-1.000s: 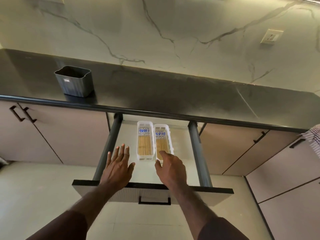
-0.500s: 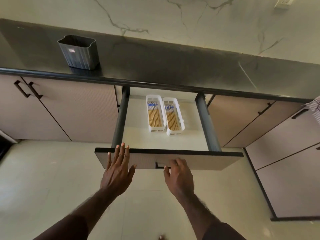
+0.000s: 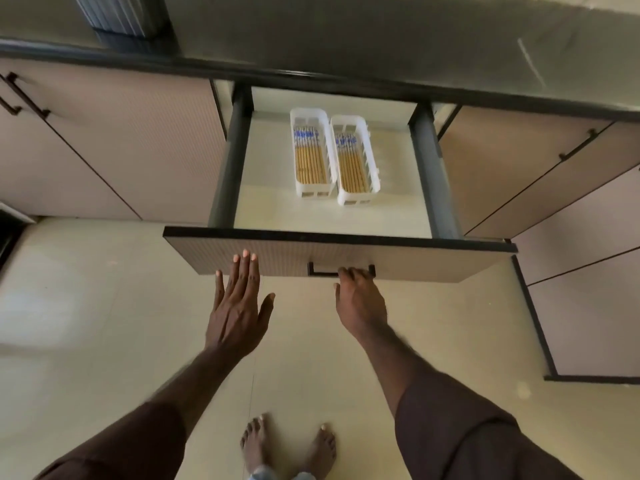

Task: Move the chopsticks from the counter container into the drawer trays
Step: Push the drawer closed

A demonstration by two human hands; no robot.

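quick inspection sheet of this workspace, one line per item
surface: dark counter across the top, bare where visible
job's things: drawer open; two white trays side by side inside, both holding chopsticks; only the container base shows, contents unseen
clutter: nothing seen
grip: left hand open, fingertips at the drawer front; right hand fingers on the handle
cables: nothing seen
surroundings: cabinet doors both sides, pale floor, bare feet below
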